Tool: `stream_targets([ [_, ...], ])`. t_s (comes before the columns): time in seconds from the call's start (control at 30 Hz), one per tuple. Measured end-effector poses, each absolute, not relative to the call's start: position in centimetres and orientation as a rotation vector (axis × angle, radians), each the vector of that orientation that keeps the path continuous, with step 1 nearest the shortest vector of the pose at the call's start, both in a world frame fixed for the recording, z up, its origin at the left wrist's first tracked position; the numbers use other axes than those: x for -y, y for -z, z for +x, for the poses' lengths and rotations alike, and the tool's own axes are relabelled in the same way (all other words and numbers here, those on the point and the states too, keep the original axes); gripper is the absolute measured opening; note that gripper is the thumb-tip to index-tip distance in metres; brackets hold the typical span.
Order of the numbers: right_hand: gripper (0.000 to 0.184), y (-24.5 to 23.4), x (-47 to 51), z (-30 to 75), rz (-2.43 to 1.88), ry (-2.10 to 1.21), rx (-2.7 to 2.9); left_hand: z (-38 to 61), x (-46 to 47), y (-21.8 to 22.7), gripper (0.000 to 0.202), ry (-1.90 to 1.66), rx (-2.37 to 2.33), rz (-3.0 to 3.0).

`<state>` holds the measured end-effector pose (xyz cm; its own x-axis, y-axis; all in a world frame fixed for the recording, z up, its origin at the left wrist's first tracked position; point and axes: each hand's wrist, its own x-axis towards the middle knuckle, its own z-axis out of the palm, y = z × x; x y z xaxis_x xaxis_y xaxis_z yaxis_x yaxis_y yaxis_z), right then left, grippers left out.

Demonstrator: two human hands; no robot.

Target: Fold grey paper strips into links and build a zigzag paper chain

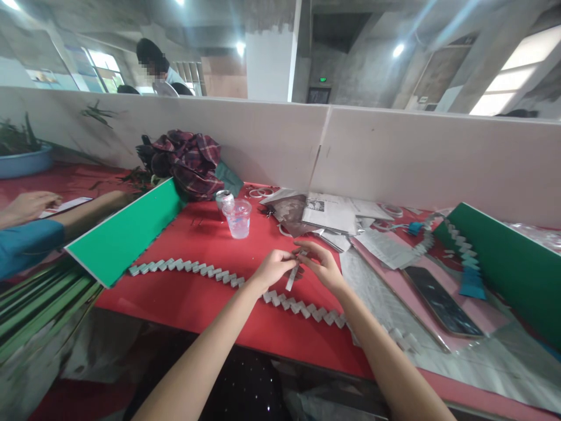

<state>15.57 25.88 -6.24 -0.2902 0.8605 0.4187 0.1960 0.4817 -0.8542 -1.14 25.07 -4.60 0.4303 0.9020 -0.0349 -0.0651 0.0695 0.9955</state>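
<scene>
My left hand (272,268) and my right hand (323,265) meet over the red table (193,298), both pinching a small folded strip of newspaper (293,275) that hangs down between them. Just below the hands a long zigzag chain of folded paper links (228,277) runs across the table from the left to under my right forearm.
A clear plastic cup (239,218) and a can (224,200) stand behind the hands. Newspaper sheets (333,213), a phone (440,301) on pink paper and green boards (127,231) lie around. A co-worker's arm (30,234) rests at the left. A white partition (394,152) closes the back.
</scene>
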Motion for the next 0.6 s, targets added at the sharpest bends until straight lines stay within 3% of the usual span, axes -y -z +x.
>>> stream_targets([
  [0.33,0.021,5.5,-26.2,16.7,-0.963,-0.776,1.902,-2.0,-25.1,4.5,0.025,-0.998,-1.141,2.209],
  [0.6,0.020,5.6,-26.2,16.8,-0.960,-0.747,1.905,-2.1,-25.3,4.9,0.025,-0.965,-1.144,2.337],
])
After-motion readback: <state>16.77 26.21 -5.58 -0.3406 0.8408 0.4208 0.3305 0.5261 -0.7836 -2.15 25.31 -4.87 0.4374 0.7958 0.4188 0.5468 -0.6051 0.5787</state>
